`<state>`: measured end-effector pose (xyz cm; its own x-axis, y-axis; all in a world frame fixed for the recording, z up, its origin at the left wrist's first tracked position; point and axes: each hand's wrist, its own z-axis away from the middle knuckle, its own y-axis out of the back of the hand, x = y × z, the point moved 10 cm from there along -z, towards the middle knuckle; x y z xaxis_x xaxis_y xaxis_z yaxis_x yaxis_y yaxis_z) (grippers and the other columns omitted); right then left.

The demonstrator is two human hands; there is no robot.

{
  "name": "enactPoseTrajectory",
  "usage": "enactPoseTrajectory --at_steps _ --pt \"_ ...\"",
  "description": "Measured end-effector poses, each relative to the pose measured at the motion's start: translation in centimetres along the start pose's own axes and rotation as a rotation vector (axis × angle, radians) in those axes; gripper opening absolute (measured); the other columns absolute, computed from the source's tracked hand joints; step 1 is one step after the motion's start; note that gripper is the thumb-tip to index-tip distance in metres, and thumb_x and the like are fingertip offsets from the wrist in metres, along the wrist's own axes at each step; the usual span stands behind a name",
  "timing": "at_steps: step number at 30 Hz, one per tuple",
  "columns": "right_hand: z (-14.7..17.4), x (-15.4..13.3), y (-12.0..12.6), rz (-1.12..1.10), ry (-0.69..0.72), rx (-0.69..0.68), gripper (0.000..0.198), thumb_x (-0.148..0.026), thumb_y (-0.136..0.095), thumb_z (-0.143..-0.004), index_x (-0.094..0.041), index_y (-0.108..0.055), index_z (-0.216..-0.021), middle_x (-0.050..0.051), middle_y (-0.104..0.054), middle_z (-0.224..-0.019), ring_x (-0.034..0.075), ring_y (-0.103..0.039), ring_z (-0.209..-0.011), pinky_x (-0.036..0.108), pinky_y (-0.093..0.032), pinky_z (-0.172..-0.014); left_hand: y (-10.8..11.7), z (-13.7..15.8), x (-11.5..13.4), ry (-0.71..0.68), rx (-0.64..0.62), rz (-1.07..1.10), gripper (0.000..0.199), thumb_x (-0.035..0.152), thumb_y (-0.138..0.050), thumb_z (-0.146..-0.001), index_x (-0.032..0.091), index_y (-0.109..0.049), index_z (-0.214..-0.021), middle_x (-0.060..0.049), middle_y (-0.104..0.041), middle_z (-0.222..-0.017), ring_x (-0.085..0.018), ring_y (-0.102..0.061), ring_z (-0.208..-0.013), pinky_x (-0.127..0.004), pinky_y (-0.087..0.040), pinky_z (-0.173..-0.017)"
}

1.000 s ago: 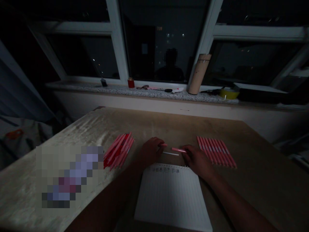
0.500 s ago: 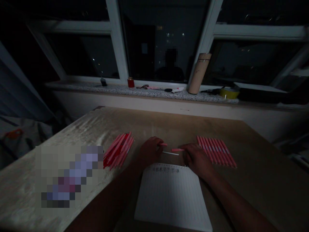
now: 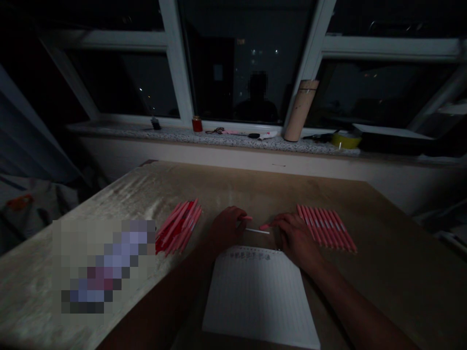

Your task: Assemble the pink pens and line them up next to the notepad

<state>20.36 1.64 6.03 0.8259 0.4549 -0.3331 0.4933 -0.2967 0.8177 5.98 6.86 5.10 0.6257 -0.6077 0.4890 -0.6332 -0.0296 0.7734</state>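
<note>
My left hand (image 3: 230, 226) is closed above the far left corner of the notepad, with a short pink pen part (image 3: 247, 218) sticking out of its fingers. Facing it, my right hand (image 3: 292, 232) pinches another pink pen part (image 3: 264, 227). Between the two hands runs a thin white stick (image 3: 258, 231), like a pen refill; I cannot tell whether its left end touches my left fingers. Below lies a lined notepad (image 3: 260, 296) with handwriting near its top. Several pink pens (image 3: 324, 226) are lined up in a row by my right hand.
A loose pile of pink pens (image 3: 189, 226) rests on red packaging left of my left hand. Farther left, a blurred-out object (image 3: 109, 262) lies on the table (image 3: 255, 182). The windowsill holds a red jar (image 3: 197, 124), a tall cylinder (image 3: 301, 112) and yellow tape (image 3: 346, 141).
My right fingers have shifted slightly along the pink pen part, so less of it shows. My left hand has hardly moved.
</note>
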Motion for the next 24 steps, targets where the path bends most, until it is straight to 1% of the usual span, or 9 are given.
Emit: enactPoseTrajectory --at_steps 5,9,14,17,24 --pt "-0.1 -0.2 0.2 0.002 -0.006 0.012 0.036 -0.001 -0.045 -0.075 -0.022 -0.066 -0.095 0.007 -0.058 -0.094 0.022 -0.049 -0.092 0.036 -0.042 -0.079 0.0 0.0 -0.1 0.013 0.008 -0.004 0.02 0.032 -0.047 -0.085 0.017 -0.061 -0.086 -0.004 -0.06 -0.086 -0.016 -0.054 -0.082 -0.029 -0.041 -0.076" --pt "-0.1 -0.4 0.5 -0.018 0.001 0.025 0.039 0.001 -0.043 -0.074 -0.022 -0.066 -0.095 0.007 -0.057 -0.095 0.022 -0.049 -0.093 0.035 -0.042 -0.08 -0.1 0.0 -0.1 0.011 -0.009 0.004 0.019 0.03 -0.047 -0.086 0.018 -0.061 -0.088 -0.004 -0.06 -0.086 -0.016 -0.054 -0.082 -0.028 -0.041 -0.075" --pt "-0.1 -0.1 0.7 -0.04 -0.017 0.047 0.04 0.002 -0.043 -0.072 -0.022 -0.067 -0.092 0.007 -0.057 -0.095 0.021 -0.05 -0.093 0.035 -0.042 -0.08 0.1 0.1 0.1 -0.008 -0.01 0.011 0.017 0.027 -0.047 -0.085 0.018 -0.061 -0.09 -0.004 -0.06 -0.088 -0.016 -0.054 -0.083 -0.028 -0.041 -0.075" --pt "0.0 0.2 0.9 -0.048 -0.029 0.064 0.041 0.002 -0.043 -0.07 -0.022 -0.066 -0.093 0.007 -0.057 -0.094 0.022 -0.05 -0.093 0.035 -0.042 -0.081 0.1 0.0 0.2 -0.008 -0.01 0.014 0.018 0.027 -0.047 -0.085 0.018 -0.061 -0.088 -0.004 -0.06 -0.086 -0.016 -0.054 -0.082 -0.029 -0.041 -0.076" --pt "-0.1 0.3 1.6 -0.088 -0.047 0.116 0.036 0.0 -0.043 -0.071 -0.021 -0.066 -0.088 0.006 -0.058 -0.091 0.021 -0.052 -0.091 0.035 -0.043 -0.08 0.0 0.0 0.1 0.003 -0.023 0.008 0.02 0.029 -0.046 -0.085 0.018 -0.062 -0.09 -0.004 -0.06 -0.087 -0.016 -0.054 -0.084 -0.029 -0.041 -0.076"
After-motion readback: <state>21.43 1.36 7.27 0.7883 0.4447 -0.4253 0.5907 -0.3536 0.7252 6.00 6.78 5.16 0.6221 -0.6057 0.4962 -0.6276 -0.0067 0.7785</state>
